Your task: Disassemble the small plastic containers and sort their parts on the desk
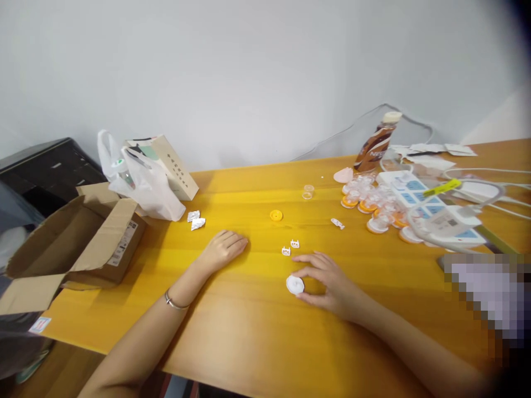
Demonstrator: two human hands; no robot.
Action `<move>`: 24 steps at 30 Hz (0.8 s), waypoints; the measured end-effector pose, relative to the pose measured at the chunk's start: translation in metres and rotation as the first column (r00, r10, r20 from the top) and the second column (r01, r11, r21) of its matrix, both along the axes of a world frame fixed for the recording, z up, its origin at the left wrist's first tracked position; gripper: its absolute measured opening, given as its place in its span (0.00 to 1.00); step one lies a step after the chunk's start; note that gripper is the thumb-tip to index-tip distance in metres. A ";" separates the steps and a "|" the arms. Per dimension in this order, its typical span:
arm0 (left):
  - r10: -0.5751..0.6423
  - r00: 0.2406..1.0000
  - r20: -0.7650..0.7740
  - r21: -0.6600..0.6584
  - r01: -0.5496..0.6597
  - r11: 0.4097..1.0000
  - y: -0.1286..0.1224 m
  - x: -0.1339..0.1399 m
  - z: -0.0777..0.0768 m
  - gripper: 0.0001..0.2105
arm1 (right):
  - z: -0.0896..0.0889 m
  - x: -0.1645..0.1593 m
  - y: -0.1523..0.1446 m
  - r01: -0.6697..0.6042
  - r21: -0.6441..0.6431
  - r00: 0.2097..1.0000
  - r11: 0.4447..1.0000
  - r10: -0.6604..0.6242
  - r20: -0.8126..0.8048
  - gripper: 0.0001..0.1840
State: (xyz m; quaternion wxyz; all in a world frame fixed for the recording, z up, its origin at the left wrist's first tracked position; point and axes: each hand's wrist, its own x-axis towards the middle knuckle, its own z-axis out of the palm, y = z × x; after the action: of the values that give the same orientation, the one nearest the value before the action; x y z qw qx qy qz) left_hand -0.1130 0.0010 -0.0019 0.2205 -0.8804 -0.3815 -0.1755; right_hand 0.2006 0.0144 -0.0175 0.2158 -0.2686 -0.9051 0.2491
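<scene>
My right hand (326,282) pinches a small round white disc-like part (295,284) by its edge, between thumb and fingers, at the table surface. Two small white cut-out plastic pieces (290,247) lie just beyond those fingertips. My left hand (224,249) rests palm down on the table, fingers together and loosely curled, with nothing seen in it. A yellow round plastic part (276,215) lies between and beyond the hands. Farther off are a clear plastic ring-like part (307,192) and another white plastic piece (337,223).
At the left stand an open cardboard box (99,237), a white plastic bag (153,190) and a paper box (176,168). Two foil packets (196,220) lie nearby. On the right are clear-domed parts (369,199), a drink bottle (377,145), a power strip (427,204) and cables.
</scene>
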 end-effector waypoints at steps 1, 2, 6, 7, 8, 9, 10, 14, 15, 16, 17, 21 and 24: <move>-0.003 1.000 -0.002 -0.006 0.003 1.000 0.001 0.001 -0.001 0.06 | 0.000 0.000 0.000 0.002 -0.001 1.000 1.000 -0.002 -0.001 0.11; -0.008 1.000 0.000 -0.013 0.008 1.000 0.001 0.002 -0.001 0.06 | 0.000 0.000 0.000 0.001 -0.003 1.000 1.000 -0.001 -0.003 0.11; -0.011 0.995 0.097 -0.032 0.015 0.999 0.000 0.009 0.001 0.06 | 0.002 0.000 0.000 0.008 -0.002 1.000 1.000 -0.008 -0.001 0.11; -0.011 0.990 0.139 -0.040 0.016 0.999 -0.002 0.013 0.002 0.06 | 0.002 0.000 0.000 0.009 0.000 1.000 1.000 -0.009 0.001 0.11; -0.015 0.984 0.177 -0.056 0.025 0.998 -0.005 0.020 0.003 0.06 | 0.002 0.000 0.000 0.009 0.002 1.000 1.000 -0.009 0.004 0.11; -0.027 0.978 0.208 -0.079 0.044 0.996 -0.008 0.028 0.004 0.07 | 0.002 0.000 0.000 0.007 0.003 1.000 1.000 -0.007 0.007 0.11; -0.049 0.973 0.228 -0.107 0.075 0.991 -0.012 0.037 0.006 0.07 | 0.002 0.000 0.000 0.003 0.004 1.000 1.000 -0.003 0.009 0.11; -0.157 0.958 0.239 -0.271 0.221 0.937 -0.029 0.081 0.011 0.08 | -0.001 0.000 0.000 -0.001 0.017 1.000 1.000 0.001 -0.005 0.12; -0.166 0.954 0.248 -0.312 0.241 0.919 -0.032 0.090 0.011 0.08 | -0.002 0.000 0.000 0.002 0.025 1.000 1.000 -0.001 -0.013 0.12; -0.163 0.953 0.257 -0.353 0.250 0.902 -0.034 0.097 0.012 0.09 | -0.003 0.000 0.000 0.005 0.033 1.000 0.999 -0.004 -0.020 0.12; -0.153 0.950 0.271 -0.390 0.254 0.885 -0.035 0.103 0.012 0.09 | -0.003 0.000 0.000 0.007 0.038 1.000 0.999 -0.006 -0.024 0.11; -0.077 0.920 0.385 -0.527 0.288 0.800 -0.033 0.113 0.009 0.10 | -0.001 0.000 0.001 0.004 0.022 1.000 1.000 -0.003 -0.022 0.09; -0.024 0.889 0.457 -0.571 0.313 0.759 -0.032 0.113 0.004 0.09 | -0.001 0.001 0.002 -0.008 -0.006 1.000 1.000 0.007 -0.020 0.10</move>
State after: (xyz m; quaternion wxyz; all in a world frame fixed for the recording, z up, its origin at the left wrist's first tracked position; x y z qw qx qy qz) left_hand -0.0005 -0.0310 0.0021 -0.1923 -0.8743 -0.3733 -0.2432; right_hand 0.2013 0.0165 -0.0181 0.2230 -0.2634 -0.9032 0.2553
